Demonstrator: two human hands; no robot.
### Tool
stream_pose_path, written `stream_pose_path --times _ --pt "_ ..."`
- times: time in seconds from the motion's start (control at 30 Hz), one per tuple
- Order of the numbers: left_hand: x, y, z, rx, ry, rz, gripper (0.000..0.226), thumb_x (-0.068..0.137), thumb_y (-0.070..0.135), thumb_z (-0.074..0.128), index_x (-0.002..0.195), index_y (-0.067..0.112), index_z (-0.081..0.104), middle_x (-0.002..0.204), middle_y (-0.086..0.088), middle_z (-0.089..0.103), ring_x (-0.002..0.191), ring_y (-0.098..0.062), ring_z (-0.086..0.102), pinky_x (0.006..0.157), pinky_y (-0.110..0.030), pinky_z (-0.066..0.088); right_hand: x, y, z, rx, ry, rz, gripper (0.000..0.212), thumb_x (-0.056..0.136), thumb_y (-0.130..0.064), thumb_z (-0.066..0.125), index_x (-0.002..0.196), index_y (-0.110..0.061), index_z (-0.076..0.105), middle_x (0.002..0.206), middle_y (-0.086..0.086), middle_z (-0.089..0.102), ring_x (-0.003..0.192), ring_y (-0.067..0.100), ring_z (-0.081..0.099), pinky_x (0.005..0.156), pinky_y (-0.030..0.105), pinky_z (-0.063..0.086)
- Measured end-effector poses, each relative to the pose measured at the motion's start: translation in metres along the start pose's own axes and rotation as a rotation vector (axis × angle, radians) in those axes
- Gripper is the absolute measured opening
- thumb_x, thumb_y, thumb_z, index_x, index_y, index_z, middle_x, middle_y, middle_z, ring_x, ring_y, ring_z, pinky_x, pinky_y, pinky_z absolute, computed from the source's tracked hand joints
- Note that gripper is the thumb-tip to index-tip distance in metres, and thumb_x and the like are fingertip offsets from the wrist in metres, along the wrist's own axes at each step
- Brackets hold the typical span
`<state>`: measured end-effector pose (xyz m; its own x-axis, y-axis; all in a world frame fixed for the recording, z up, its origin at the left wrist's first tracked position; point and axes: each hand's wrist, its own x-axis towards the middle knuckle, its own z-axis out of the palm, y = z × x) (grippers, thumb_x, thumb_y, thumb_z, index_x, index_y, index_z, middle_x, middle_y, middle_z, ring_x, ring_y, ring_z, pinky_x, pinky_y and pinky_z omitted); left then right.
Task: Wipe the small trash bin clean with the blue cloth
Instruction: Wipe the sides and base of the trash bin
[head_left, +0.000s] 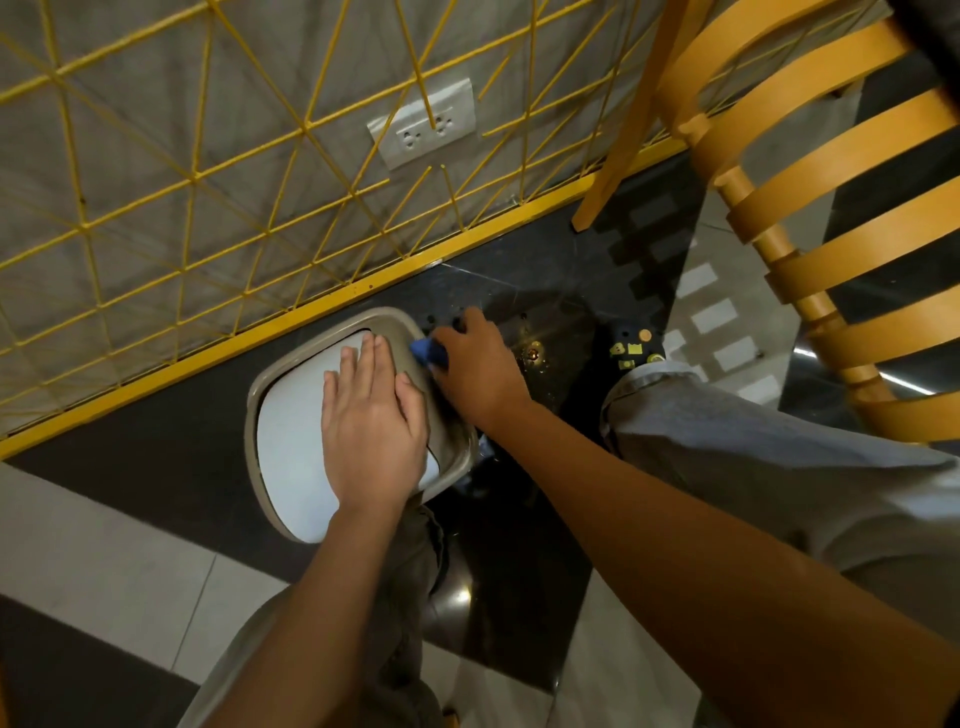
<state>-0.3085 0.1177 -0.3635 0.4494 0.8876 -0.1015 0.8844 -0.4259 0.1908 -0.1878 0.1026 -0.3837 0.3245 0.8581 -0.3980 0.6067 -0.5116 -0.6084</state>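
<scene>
On the dark floor by the yellow grille, the left hand (371, 426) lies flat steadying the small trash bin (270, 436) while the right hand (475, 364), clenched on the blue cloth (428, 352), wipes its rim; next, probably the side

From my feed the light is dim and warm. Small glare spots glint on the glossy black floor tiles (524, 597). The yellow wire wall grid (156, 171) bows with wide-angle distortion; edges look soft.
</scene>
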Motion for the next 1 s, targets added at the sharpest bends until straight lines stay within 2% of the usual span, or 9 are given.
stream_pose_path --times 0.13,0.33,0.6,0.67,0.8,0.87,0.93,1.0 --pt "0.000 0.000 0.001 0.004 0.005 -0.002 0.063 0.091 0.036 0.011 0.140 0.006 0.036 0.147 -0.010 0.037 0.140 -0.024 0.027 0.115 -0.034 0.012 -0.043 0.016 0.010 0.030 0.022 0.019 0.031 0.091 -0.024 0.052 0.119 -0.011 0.055 0.124 0.014 0.042 0.111 0.028 0.045 0.093 0.043 0.046" --pt "-0.001 0.000 0.000 -0.016 0.012 0.007 0.063 0.091 0.036 0.011 0.139 0.006 0.038 0.146 -0.010 0.038 0.139 -0.024 0.028 0.115 -0.035 0.014 -0.083 0.030 0.024 0.017 -0.006 0.057 0.037 0.089 -0.026 0.056 0.125 -0.019 0.053 0.124 0.008 0.041 0.112 0.023 0.044 0.094 0.037 0.045" --pt "-0.001 -0.002 -0.003 -0.047 -0.006 0.021 0.064 0.089 0.038 0.012 0.139 0.007 0.038 0.147 -0.008 0.038 0.140 -0.022 0.027 0.115 -0.034 0.014 -0.050 0.024 0.011 0.029 0.043 0.018 0.032 0.088 -0.029 0.058 0.117 -0.018 0.056 0.124 0.010 0.042 0.113 0.025 0.044 0.095 0.042 0.044" --pt "0.000 -0.003 -0.005 -0.063 -0.025 0.027 0.063 0.090 0.038 0.013 0.140 0.008 0.035 0.148 -0.007 0.036 0.140 -0.021 0.025 0.115 -0.034 0.013 -0.036 0.023 0.008 0.120 0.027 0.077 0.035 0.086 -0.028 0.061 0.118 -0.016 0.055 0.125 0.012 0.042 0.114 0.027 0.045 0.096 0.040 0.044" --pt "0.000 -0.007 -0.012 -0.091 -0.083 0.075 0.056 0.092 0.034 0.020 0.143 0.012 0.031 0.151 -0.003 0.029 0.142 -0.017 0.018 0.116 -0.031 0.010 -0.029 0.035 0.000 0.530 -0.048 0.317 0.038 0.088 -0.025 0.060 0.123 -0.016 0.050 0.132 0.015 0.033 0.118 0.031 0.046 0.095 0.030 0.039" --pt "0.000 -0.011 -0.013 -0.090 -0.093 0.107 0.054 0.093 0.032 0.022 0.143 0.014 0.030 0.152 -0.002 0.028 0.142 -0.015 0.016 0.117 -0.032 0.010 -0.038 0.044 -0.002 0.703 -0.066 0.404 0.039 0.091 -0.028 0.055 0.128 -0.022 0.047 0.135 0.013 0.027 0.121 0.032 0.043 0.099 0.034 0.040" --pt "0.000 -0.016 -0.014 -0.089 -0.094 0.138 0.053 0.094 0.032 0.022 0.143 0.015 0.031 0.151 -0.001 0.029 0.141 -0.012 0.013 0.116 -0.032 0.010 -0.049 0.054 0.000 0.781 -0.088 0.449 0.040 0.094 -0.030 0.051 0.133 -0.029 0.043 0.135 0.010 0.025 0.122 0.030 0.040 0.102 0.037 0.040" --pt "0.000 -0.020 -0.015 -0.096 -0.105 0.169 0.054 0.093 0.036 0.020 0.142 0.016 0.033 0.151 0.000 0.029 0.140 -0.012 0.012 0.116 -0.033 0.011 -0.059 0.060 0.004 0.798 -0.107 0.455 0.039 0.094 -0.032 0.050 0.132 -0.030 0.042 0.132 0.007 0.027 0.118 0.025 0.040 0.097 0.032 0.040"
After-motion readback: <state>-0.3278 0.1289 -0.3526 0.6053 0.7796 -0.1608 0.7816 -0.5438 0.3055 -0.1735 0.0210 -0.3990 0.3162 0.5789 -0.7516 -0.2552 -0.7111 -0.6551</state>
